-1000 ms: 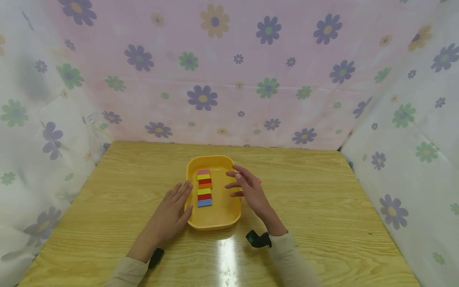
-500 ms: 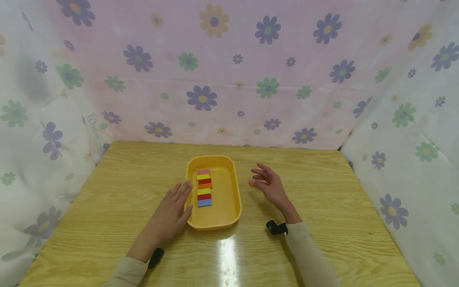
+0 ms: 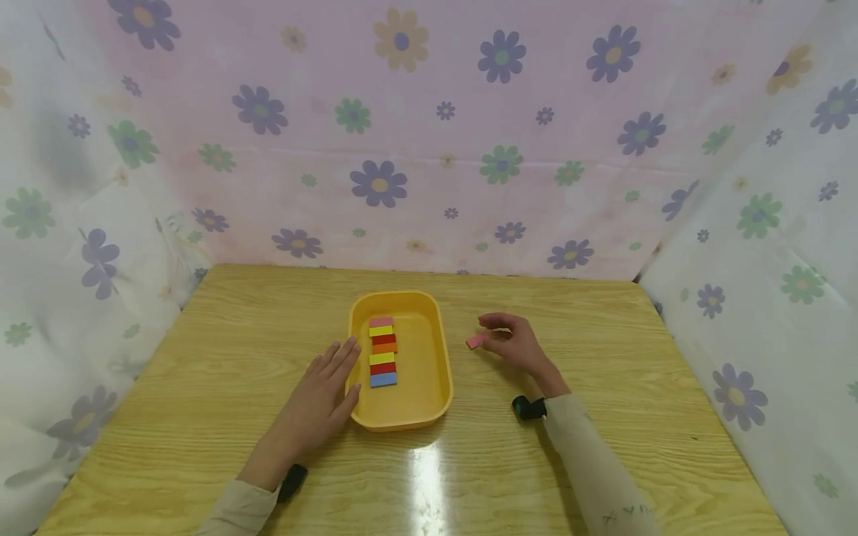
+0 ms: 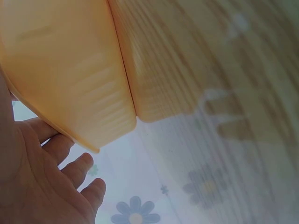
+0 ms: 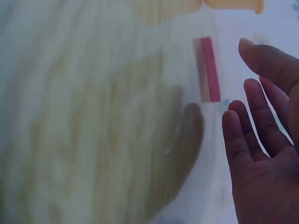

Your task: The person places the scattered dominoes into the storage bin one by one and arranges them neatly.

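A yellow plastic tray [image 3: 422,402] stands mid-table, with a column of flat coloured blocks along its left side: pink [image 3: 381,322], yellow, red, orange and blue [image 3: 383,380]. My left hand [image 3: 311,402] lies against the tray's left rim, fingers extended; in the left wrist view its fingertips meet the tray's edge [image 4: 60,128]. Right of the tray, a single pink block [image 3: 476,341] lies on the table. My right hand [image 3: 523,348] hovers beside it, thumb and fingers spread apart. The right wrist view shows a gap between that hand and the pink block [image 5: 210,70].
The wood-grain table [image 3: 603,387] is glossy, with a bright reflection in front of the tray. Flower-printed curtains [image 3: 429,134] enclose the back and both sides. A dark wrist camera [image 3: 528,407] sits at the right wrist.
My right hand has moved from over the tray's right rim rightward to the lone pink block, which now shows more fully. The left hand and the tray stay put.
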The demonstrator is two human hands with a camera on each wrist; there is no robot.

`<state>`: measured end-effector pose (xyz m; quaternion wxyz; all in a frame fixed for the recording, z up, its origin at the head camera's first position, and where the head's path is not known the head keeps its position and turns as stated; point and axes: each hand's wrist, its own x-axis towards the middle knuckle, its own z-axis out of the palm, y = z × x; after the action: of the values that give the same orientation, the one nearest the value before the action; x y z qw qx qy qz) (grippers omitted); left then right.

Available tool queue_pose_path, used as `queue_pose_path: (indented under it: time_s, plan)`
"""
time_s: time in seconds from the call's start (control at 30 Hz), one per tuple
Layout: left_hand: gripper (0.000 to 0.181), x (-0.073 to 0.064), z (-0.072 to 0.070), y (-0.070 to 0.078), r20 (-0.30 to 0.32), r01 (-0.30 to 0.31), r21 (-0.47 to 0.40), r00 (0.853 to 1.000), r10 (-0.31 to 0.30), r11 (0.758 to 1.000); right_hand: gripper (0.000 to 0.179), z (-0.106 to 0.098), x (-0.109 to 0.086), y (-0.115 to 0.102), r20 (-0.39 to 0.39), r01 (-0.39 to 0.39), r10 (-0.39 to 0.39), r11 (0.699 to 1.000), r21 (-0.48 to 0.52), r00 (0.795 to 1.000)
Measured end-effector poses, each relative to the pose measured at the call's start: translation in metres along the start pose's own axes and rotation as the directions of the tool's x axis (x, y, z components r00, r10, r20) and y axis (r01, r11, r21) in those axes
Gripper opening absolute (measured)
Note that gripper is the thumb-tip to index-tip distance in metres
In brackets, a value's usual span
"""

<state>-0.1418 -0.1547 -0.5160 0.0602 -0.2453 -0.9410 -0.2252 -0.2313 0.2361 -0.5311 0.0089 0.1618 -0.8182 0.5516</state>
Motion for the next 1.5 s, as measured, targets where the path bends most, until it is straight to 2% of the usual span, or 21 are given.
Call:
queue_pose_path:
  time_s: [0.2,0.37,0.7,0.97,1.2,1.5]
  plan:
    - [0.062,-0.001,0.002,-0.001,-0.041,-0.028,0.012,0.999,0.029,1.0,0.039,-0.005,0.003,0.001,0.074,-0.029,0.039,0.99,-0.136,0.997]
    - [0.063,0.0,0.001,-0.001,-0.023,-0.02,0.003,1.0,0.02,1.0,0.041,-0.008,0.009,0.003,0.135,-0.068,0.099,0.974,-0.218,0.986]
    - [0.062,0.0,0.0,-0.001,-0.027,-0.019,0.006,0.999,0.02,1.0,0.031,-0.014,0.021,0.0,0.221,-0.029,0.103,0.949,-0.313,0.97]
    - [0.063,0.001,-0.001,-0.001,-0.009,-0.008,0.0,1.0,0.008,1.0,0.025,-0.015,0.024,-0.004,0.221,-0.035,0.122,0.932,-0.36,0.968]
    - [0.063,0.001,-0.001,-0.001,-0.035,-0.034,0.011,0.999,0.035,0.999,0.022,-0.016,0.024,-0.005,0.224,-0.049,0.143,0.925,-0.377,0.964]
    - [0.064,0.001,-0.002,-0.001,0.001,-0.012,0.011,1.0,0.012,1.0,0.021,-0.015,0.024,-0.005,0.22,-0.052,0.15,0.917,-0.395,0.964]
